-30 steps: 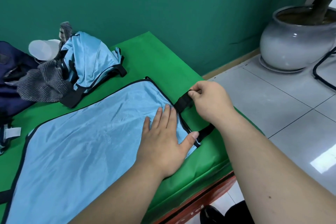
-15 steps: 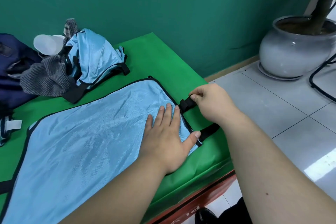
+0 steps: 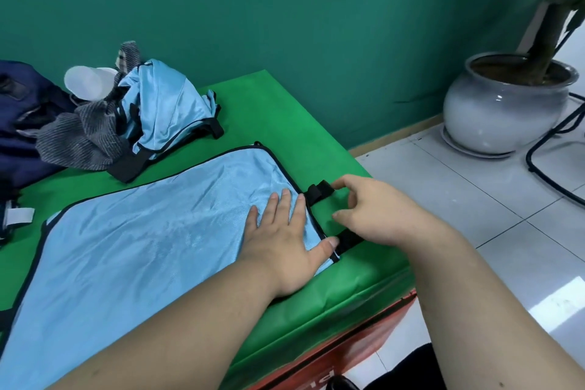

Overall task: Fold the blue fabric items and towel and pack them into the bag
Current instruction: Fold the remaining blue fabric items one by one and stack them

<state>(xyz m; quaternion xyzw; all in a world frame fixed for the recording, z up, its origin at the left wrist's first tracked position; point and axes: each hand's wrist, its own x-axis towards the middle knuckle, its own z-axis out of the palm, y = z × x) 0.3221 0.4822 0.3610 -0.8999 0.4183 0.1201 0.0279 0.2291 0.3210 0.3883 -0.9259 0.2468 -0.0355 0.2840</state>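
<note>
A light blue satin fabric sheet point(image 3: 142, 247) edged in black trim is laid flat on the green cloth-covered table point(image 3: 285, 111), near its front right corner. The left hand point(image 3: 285, 247) is pressed flat on the sheet's right end, fingers straight and thumb spread towards the trim. The right hand point(image 3: 373, 215) is held just beside that edge with fingers loosely curled and nothing gripped; its index fingertip lies at the end of a short black strap point(image 3: 319, 190). Further back, a crumpled second blue fabric item point(image 3: 164, 108) is heaped against a grey striped towel point(image 3: 79, 136), a translucent white plastic cup point(image 3: 85, 82) and a dark navy bag point(image 3: 19, 111). A grey ceramic plant pot point(image 3: 503, 104) stands on the floor.
</note>
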